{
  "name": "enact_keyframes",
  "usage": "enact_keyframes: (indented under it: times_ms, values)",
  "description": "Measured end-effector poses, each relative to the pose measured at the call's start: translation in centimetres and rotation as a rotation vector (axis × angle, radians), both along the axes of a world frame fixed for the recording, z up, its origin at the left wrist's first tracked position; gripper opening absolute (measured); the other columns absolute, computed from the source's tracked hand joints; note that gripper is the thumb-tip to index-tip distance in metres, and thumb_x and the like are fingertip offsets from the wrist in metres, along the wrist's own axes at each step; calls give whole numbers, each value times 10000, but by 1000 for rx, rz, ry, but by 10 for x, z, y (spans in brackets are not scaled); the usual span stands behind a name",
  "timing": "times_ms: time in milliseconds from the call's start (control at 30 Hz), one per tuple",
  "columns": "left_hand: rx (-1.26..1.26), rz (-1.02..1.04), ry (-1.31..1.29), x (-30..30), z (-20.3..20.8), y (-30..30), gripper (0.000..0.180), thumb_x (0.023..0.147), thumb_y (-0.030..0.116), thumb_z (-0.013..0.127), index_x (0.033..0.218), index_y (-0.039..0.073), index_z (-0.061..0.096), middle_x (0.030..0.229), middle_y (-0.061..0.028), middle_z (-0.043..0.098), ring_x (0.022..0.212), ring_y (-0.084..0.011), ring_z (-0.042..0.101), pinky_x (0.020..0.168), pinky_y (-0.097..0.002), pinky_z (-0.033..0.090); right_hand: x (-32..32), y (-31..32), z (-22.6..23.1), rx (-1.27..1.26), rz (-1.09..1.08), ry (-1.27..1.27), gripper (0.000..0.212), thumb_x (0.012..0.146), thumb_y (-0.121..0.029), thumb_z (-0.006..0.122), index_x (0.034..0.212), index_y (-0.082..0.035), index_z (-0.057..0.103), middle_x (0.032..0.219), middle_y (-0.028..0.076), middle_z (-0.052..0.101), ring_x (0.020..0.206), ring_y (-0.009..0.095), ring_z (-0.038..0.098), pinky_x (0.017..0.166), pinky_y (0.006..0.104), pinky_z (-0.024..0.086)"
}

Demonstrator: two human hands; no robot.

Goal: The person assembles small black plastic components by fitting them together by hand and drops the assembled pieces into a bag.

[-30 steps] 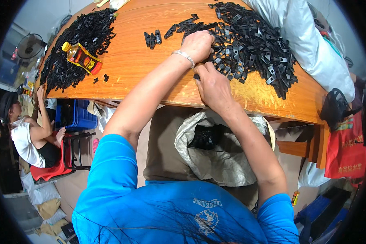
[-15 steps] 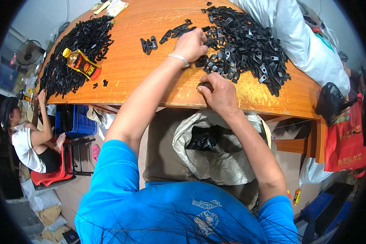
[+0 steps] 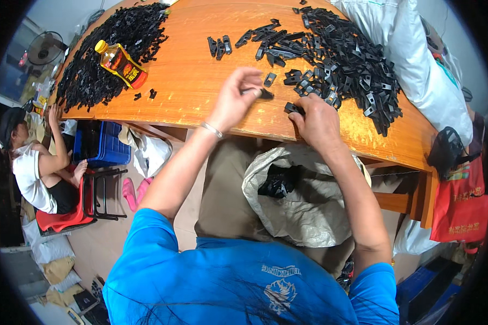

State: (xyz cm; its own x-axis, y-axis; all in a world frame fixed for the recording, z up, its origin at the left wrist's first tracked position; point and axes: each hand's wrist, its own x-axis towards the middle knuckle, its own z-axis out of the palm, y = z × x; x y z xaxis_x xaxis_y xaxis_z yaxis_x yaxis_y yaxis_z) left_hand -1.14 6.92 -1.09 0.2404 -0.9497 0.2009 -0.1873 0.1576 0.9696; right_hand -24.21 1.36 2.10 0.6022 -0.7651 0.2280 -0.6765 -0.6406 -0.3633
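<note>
A wide wooden table (image 3: 190, 70) with an orange-brown, worn top is spreading out below me, and on the left another person (image 3: 35, 173) is sitting at its edge beside a blue crate (image 3: 114, 142). I am watching both arms reaching up over the table's near edge, elbows bending outward under blue sleeves (image 3: 146, 235). My left hand (image 3: 234, 102) is slanting toward the right, palm turning inward, with a silver bracelet (image 3: 211, 130) circling the wrist; its thumb and fingers are pinching a dark clip (image 3: 266, 94), though motion is blurring the grip. My right hand (image 3: 320, 123) is bending over just beside the front edge, knuckles facing up, thumb and forefinger clamping a black clip (image 3: 291, 108) whose end is pointing left. The two hands are staying apart, with a gap between them. One loose clip (image 3: 269, 79) is lying flat just beyond the left hand's piece, and a big heap of clips (image 3: 358, 65) is spreading beyond the right hand, too crowded for me to count. Counting the rest, I am finding three clips (image 3: 220, 50) standing in a row farther up, one bottle (image 3: 122, 64) leaning against a second black heap (image 3: 87, 81), two small black bits (image 3: 153, 94) lying near it, one pale sack (image 3: 309, 216) gaping below the table, and two pink slippers (image 3: 129, 194) resting on the floor.
</note>
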Motion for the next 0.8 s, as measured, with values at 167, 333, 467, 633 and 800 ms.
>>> enact_keyframes:
  times_ms: [167,333,467,633,800]
  values:
    - [-72,-25,-456,-14,2,17,515,939,-96,678,1420,68,595,1125,-80,677,1061,-164,668,958,-313,562,3,0,-4,16,69,-201,206,863,-191,822,1004,-53,765,997,162,692,875,402,713,771,493,569]
    - [-85,-37,-330,-14,6,27,582,882,-67,757,1425,71,599,1122,-108,681,1076,-225,676,964,-354,558,14,-2,-9,0,168,-331,219,863,-175,820,1043,-56,782,990,133,678,876,375,709,775,476,570]
    - [-93,151,-800,1,8,34,469,808,101,872,1249,74,716,1060,-122,689,1059,-327,639,947,-431,514,24,-17,-9,-17,197,-267,221,858,-171,822,1048,-62,795,998,124,675,900,364,710,786,472,571]
    - [-38,165,-775,7,3,34,191,797,119,880,927,52,758,936,-89,685,941,-321,630,837,-429,503,26,-22,-10,31,266,-218,192,839,-163,830,1010,-77,812,993,107,675,900,363,706,779,480,564]
    - [-81,157,-746,-3,3,29,206,789,110,880,929,40,746,930,-107,672,882,-313,628,791,-420,510,39,-31,-8,-24,374,-231,170,838,-164,824,968,-59,797,959,127,660,865,384,698,760,496,549]
